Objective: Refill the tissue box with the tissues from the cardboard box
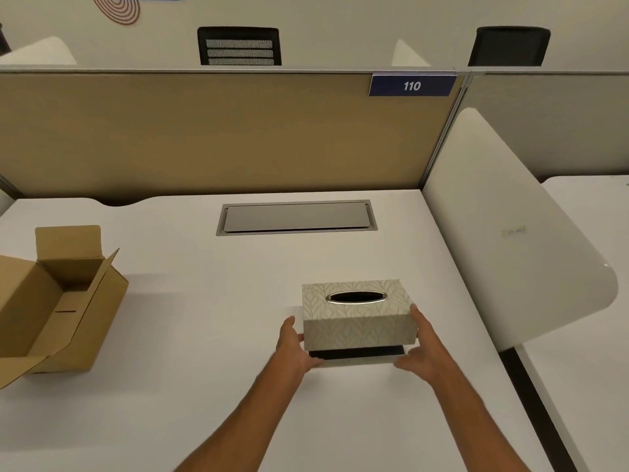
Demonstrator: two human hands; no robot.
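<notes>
A pale patterned tissue box (357, 321) with a dark oval slot on top sits on the white desk (204, 335), right of centre. Its cover is raised a little at the near side, showing a dark gap above the base. My left hand (294, 345) grips the box's left end and my right hand (425, 349) grips its right end, thumbs near the bottom edge. An open brown cardboard box (58, 304) stands at the desk's left edge, flaps up. No tissues are visible inside it from here.
A grey cable hatch (296, 218) is set flush into the desk behind the tissue box. A tan partition (204, 131) with a "110" sign closes the back, and a white divider (510, 240) walls the right side. Two black chairs stand beyond.
</notes>
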